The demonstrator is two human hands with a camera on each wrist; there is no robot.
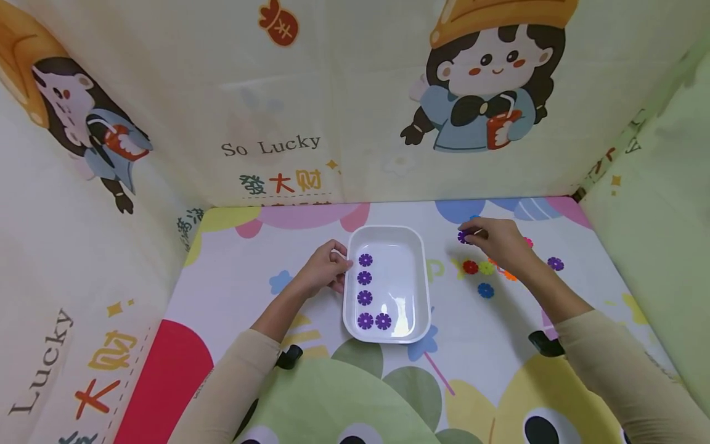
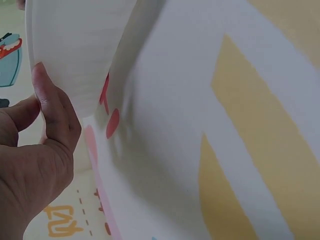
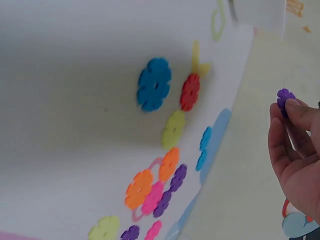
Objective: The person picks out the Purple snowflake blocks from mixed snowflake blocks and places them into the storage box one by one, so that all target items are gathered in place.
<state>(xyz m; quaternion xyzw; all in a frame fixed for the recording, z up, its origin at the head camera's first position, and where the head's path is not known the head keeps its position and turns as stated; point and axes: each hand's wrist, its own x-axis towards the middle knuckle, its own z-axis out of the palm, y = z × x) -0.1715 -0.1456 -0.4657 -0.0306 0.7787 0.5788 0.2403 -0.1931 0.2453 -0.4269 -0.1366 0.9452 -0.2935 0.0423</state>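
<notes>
A white rectangular tray [image 1: 410, 277] is in the middle of the table, with several purple snowflake discs [image 1: 364, 278] in an L shape along its left side and near corner. My left hand [image 1: 324, 268] grips the tray's left rim; in the left wrist view the fingers [image 2: 57, 107] lie against the tray's outer wall [image 2: 75, 50]. Over the table to the right of the tray, my right hand [image 1: 501, 243] pinches a purple snowflake disc [image 3: 285, 100] between thumb and fingertips, seen in the right wrist view above the loose discs.
Loose snowflake discs lie right of the tray: a blue one [image 3: 154, 85], a red one [image 3: 190, 92], a yellow-green one [image 3: 173, 129], orange ones [image 3: 138, 189], a pink one [image 3: 153, 198] and further purple ones [image 1: 555, 264]. Printed cloth walls [image 1: 360, 92] enclose the table.
</notes>
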